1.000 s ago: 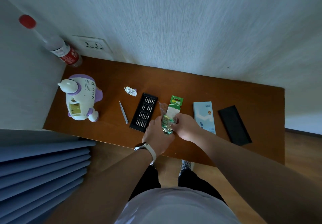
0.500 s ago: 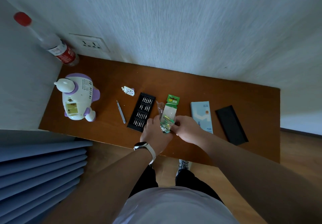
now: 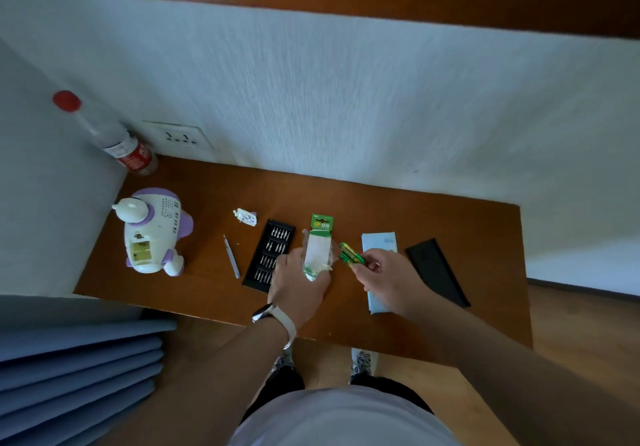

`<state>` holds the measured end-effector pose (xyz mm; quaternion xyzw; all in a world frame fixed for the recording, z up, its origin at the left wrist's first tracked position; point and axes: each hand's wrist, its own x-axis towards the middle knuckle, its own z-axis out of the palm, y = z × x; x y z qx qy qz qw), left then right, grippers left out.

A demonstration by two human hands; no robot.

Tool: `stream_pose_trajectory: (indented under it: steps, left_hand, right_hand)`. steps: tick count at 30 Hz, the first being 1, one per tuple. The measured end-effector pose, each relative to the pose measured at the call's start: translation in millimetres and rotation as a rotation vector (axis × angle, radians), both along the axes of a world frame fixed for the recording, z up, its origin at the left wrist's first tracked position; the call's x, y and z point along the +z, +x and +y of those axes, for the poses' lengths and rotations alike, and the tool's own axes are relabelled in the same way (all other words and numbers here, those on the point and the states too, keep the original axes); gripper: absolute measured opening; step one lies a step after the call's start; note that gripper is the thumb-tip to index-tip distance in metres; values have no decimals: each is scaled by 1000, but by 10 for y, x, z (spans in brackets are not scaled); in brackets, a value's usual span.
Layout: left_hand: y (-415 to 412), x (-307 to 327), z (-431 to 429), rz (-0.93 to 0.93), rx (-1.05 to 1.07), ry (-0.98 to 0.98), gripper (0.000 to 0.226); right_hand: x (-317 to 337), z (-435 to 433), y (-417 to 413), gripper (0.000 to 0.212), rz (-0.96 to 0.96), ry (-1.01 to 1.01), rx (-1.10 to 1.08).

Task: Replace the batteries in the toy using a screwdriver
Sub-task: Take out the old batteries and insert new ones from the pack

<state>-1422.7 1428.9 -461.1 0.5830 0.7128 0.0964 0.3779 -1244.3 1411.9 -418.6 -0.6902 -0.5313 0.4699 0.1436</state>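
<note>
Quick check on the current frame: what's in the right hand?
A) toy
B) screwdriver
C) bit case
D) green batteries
D: the right hand pinches the green batteries, just clear of the blister pack that the left hand holds. The screwdriver lies untouched on the table.

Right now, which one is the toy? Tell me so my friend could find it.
Look at the left end of the brown table, near the red-capped bottle. The toy lies there on its own. It is the only rounded white-and-purple thing, with a yellowish hatch.
</note>
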Motion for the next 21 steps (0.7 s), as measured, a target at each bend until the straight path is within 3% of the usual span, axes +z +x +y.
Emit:
stream_pose_trajectory:
  steps: [4,8,11,21]
  left_hand:
    - [140,410,-85,-315,55,11,16]
    - [330,783,-117,-604,109,-7,13]
    - [441,953,-127,-632,131,69,22]
    - [373,1214,-329,-610,293,178,14]
  right_hand:
    - [268,-19,48,8,52,57,-19]
    - [495,-26,101,7,138,119,-12]
    - [612,-57,158,8,205,158,36]
    - [685,-92,93,18,248,170,196]
